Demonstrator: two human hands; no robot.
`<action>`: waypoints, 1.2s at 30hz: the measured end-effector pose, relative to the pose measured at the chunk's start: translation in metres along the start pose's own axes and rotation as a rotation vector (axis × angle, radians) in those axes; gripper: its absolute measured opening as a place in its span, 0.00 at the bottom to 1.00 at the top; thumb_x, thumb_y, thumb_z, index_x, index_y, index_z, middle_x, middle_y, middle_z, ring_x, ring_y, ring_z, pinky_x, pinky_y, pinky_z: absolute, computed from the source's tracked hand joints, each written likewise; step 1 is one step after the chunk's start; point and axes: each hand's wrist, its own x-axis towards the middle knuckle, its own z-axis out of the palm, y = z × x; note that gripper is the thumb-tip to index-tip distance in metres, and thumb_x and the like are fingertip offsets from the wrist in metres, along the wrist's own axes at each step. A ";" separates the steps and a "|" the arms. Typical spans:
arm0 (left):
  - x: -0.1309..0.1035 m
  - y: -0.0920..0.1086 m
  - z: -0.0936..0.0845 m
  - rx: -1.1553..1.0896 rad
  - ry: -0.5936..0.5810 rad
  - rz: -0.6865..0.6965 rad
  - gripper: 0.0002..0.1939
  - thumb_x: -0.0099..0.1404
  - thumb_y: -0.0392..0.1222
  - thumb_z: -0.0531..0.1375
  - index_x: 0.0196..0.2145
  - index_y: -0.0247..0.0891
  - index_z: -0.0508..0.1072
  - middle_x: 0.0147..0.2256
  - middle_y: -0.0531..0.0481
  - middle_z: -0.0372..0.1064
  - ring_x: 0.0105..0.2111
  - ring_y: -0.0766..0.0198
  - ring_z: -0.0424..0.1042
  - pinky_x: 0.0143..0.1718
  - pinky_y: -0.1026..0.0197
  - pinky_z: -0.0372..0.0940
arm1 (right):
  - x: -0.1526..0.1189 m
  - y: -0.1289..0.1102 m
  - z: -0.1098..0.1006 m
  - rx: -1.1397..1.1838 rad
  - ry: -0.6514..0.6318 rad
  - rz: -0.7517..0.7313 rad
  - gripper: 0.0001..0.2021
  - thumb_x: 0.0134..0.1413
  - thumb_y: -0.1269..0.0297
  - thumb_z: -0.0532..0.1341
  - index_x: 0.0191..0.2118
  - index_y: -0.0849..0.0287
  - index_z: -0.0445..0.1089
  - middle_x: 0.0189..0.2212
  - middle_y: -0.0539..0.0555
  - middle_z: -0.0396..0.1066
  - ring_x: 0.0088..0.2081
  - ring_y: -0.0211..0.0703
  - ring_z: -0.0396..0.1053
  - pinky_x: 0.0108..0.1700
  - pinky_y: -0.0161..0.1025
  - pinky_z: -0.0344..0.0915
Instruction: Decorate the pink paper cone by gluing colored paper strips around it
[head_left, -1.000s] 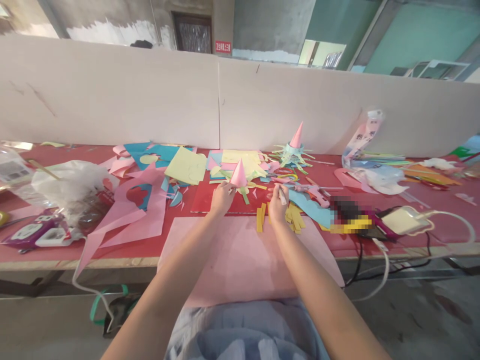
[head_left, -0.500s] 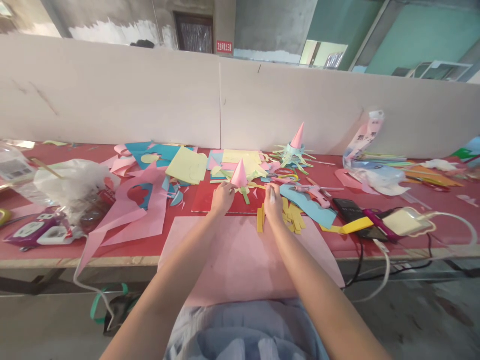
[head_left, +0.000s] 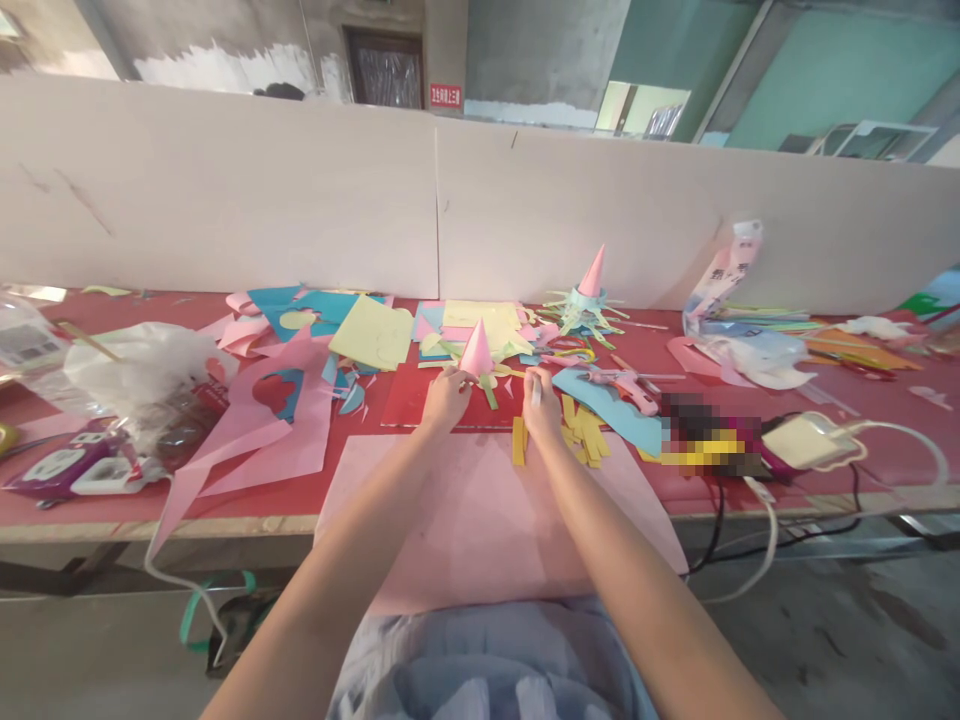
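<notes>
The left hand (head_left: 447, 398) had its fingers closed at the lower rim of the pink paper cone (head_left: 476, 352), which stood point-up over the red board (head_left: 405, 398), back from the bench's (head_left: 255, 526) front edge. It was judged light, semi-stiff, easily creased (base grip advised). The right hand (head_left: 541, 402) was near yellow strips (head_left: 590, 436), finger closure indeterminable.

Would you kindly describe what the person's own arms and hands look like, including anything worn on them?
Both the left hand and right hand are ungloved, and no sleeve, watch or bracelet shows on either forearm. A small pale item shows at the right fingers; whether it is worn is unclear. Grey-blue clothing covers the lap.
</notes>
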 end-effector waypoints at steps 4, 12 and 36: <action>0.000 0.000 0.001 -0.008 -0.001 0.004 0.14 0.61 0.31 0.52 0.36 0.43 0.75 0.41 0.51 0.68 0.38 0.64 0.70 0.41 0.63 0.64 | -0.001 -0.002 -0.001 -0.017 -0.001 -0.001 0.17 0.60 0.51 0.46 0.44 0.55 0.64 0.37 0.55 0.71 0.35 0.44 0.68 0.35 0.37 0.58; 0.001 0.000 0.001 -0.010 0.000 -0.014 0.13 0.61 0.31 0.53 0.37 0.43 0.75 0.42 0.50 0.69 0.37 0.63 0.70 0.39 0.63 0.65 | -0.002 -0.003 -0.001 -0.039 0.046 0.023 0.19 0.61 0.50 0.44 0.44 0.56 0.63 0.37 0.57 0.70 0.34 0.45 0.67 0.33 0.37 0.57; -0.011 0.024 0.001 -0.072 -0.132 0.418 0.13 0.65 0.41 0.52 0.44 0.43 0.74 0.48 0.51 0.71 0.49 0.60 0.67 0.53 0.56 0.59 | -0.008 -0.026 -0.008 0.261 0.093 -0.195 0.15 0.62 0.54 0.48 0.48 0.57 0.60 0.51 0.61 0.66 0.52 0.44 0.65 0.53 0.44 0.61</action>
